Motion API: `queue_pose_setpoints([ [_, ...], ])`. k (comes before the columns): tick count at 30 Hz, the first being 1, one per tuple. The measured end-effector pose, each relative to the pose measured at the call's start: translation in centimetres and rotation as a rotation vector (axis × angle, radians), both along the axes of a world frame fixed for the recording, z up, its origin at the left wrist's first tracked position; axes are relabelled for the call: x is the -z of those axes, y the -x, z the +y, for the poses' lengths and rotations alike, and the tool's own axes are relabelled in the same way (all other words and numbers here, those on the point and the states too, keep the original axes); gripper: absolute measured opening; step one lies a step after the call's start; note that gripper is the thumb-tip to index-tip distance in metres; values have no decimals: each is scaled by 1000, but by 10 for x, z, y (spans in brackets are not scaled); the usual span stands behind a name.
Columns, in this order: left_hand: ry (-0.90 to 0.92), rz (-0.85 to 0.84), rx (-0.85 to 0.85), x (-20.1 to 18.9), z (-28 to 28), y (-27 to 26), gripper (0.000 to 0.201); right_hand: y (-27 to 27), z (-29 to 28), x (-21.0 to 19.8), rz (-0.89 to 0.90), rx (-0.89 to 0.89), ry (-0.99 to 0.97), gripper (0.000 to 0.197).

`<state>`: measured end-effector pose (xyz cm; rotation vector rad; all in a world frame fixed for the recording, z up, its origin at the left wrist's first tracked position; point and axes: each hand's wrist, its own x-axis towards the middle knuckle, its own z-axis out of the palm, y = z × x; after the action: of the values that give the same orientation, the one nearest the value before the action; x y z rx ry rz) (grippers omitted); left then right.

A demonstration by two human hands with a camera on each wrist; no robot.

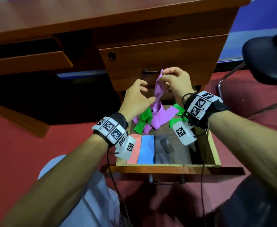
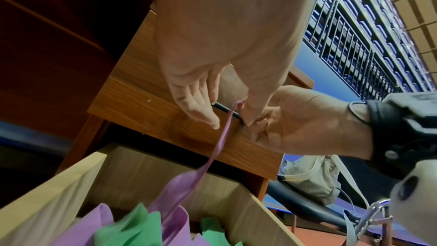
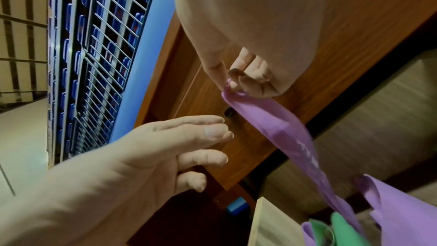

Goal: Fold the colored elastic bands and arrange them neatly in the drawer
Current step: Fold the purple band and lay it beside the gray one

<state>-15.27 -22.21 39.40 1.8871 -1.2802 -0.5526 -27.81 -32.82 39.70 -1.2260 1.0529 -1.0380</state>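
Observation:
A purple elastic band (image 1: 159, 89) hangs stretched from my right hand (image 1: 164, 75), which pinches its top end above the back of the open drawer (image 1: 167, 166). The pinch (image 3: 230, 83) shows in the right wrist view, with the purple band (image 3: 283, 128) running down to the pile. My left hand (image 1: 144, 94) hovers open just left of the band, its fingers (image 3: 212, 137) spread and apart from it. The band's lower part lies tangled with green bands (image 1: 144, 122) at the drawer's back. Folded pink (image 1: 134, 149), blue (image 1: 146, 149) and grey (image 1: 162, 149) bands lie side by side at the front.
A closed upper drawer with a dark handle (image 1: 150, 72) stands right behind my hands. A black chair (image 1: 268, 63) is at the right on the red carpet. Bare drawer floor (image 1: 180, 154) lies right of the grey band. My knees sit below the drawer front.

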Motion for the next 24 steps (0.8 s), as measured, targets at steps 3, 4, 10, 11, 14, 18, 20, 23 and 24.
queue_pose_setpoints([
  [3,118,-4,45,-8,0,7,65,9,12,-19,-25,-81,11,28],
  [4,161,-8,50,-11,1,10,66,11,16,-23,-28,-111,22,28],
  [10,268,201,112,-24,3,27,65,33,36,-36,11,-205,86,25],
  [11,259,317,119,-27,2,30,63,38,37,-39,6,-211,90,25],
  [14,230,573,129,-34,0,32,44,49,38,-45,11,-212,125,25],
  [18,299,563,140,-36,1,30,19,55,37,-48,20,-166,160,22],
  [20,323,526,139,-36,2,29,11,58,37,-50,2,-153,175,20],
  [23,341,446,151,-40,4,27,8,61,38,-54,-30,-156,193,24],
  [24,338,421,155,-41,5,26,8,62,38,-56,-41,-161,202,26],
])
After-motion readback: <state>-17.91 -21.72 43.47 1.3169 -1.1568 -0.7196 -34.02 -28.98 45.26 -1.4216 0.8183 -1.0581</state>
